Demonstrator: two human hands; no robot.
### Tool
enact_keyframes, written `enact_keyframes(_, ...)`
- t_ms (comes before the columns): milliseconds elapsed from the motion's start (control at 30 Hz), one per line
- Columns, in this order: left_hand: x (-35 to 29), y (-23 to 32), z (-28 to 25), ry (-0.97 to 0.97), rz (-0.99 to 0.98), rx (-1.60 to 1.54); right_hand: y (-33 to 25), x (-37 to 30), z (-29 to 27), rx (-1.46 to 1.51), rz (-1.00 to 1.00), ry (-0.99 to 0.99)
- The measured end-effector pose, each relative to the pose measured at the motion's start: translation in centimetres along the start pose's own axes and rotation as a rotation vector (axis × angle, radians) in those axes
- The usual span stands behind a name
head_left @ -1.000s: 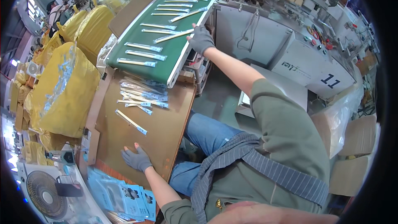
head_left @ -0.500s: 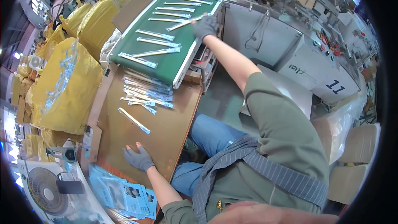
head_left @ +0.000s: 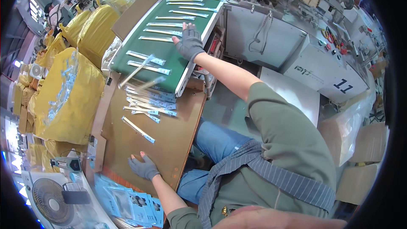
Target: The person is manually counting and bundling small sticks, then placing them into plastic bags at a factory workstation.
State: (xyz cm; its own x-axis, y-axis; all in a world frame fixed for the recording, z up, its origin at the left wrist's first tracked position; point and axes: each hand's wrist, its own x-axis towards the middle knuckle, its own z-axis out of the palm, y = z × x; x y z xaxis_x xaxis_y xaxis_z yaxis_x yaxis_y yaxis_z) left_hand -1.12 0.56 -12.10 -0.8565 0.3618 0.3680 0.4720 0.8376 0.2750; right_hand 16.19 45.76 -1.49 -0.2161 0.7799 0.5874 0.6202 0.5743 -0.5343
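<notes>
Wrapped chopsticks point(head_left: 175, 18) in clear sleeves with blue ends lie in a loose row across a green conveyor belt point(head_left: 123, 66). Over the belt's right side, my gloved right hand point(head_left: 189, 44) has its fingers apart; its thumb is by the end of one chopstick packet point(head_left: 157, 39), and I cannot tell if they touch. At the belt's near end, two packets are blurred by motion. Below them a pile of chopstick packets point(head_left: 146, 101) rests on the brown table point(head_left: 127, 144), with one packet point(head_left: 138, 129) apart. My gloved left hand point(head_left: 145, 167) lies open on the table, holding nothing.
Blue printed packages point(head_left: 131, 203) lie at the table's near left, beside a fan point(head_left: 51, 201). Big yellow sacks point(head_left: 68, 97) stand left of the belt. A machine cabinet point(head_left: 326, 70) with knobs is on the right. Wooden strips edge the table.
My right hand has drawn back toward me and left along the belt; the packet by its fingers is no longer there. Packets have shifted nearer, two blurring over the pile. My left hand barely moved.
</notes>
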Motion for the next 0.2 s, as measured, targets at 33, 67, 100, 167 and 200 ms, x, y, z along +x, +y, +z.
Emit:
enact_keyframes(33, 0.0, 0.2, 0.0, 0.0, 0.0, -0.002, 0.2, 0.1, 0.2, -0.121, 0.081, 0.004)
enact_keyframes(67, -0.1, 0.3, -0.2, -0.004, -0.006, -0.017, 0.3, -0.5, 0.5, -0.123, 0.067, -0.014)
enact_keyframes(100, -0.1, 0.3, -0.3, -0.008, -0.011, -0.031, 0.4, -0.7, 0.7, -0.124, 0.067, -0.012)
enact_keyframes(167, -0.3, 0.0, -0.1, -0.007, -0.015, -0.014, 0.2, -1.6, 0.7, -0.198, -0.068, 0.059)
enact_keyframes(200, -0.3, -0.2, 0.1, -0.002, -0.02, 0.003, 0.4, -1.8, 0.5, -0.201, -0.065, 0.057)
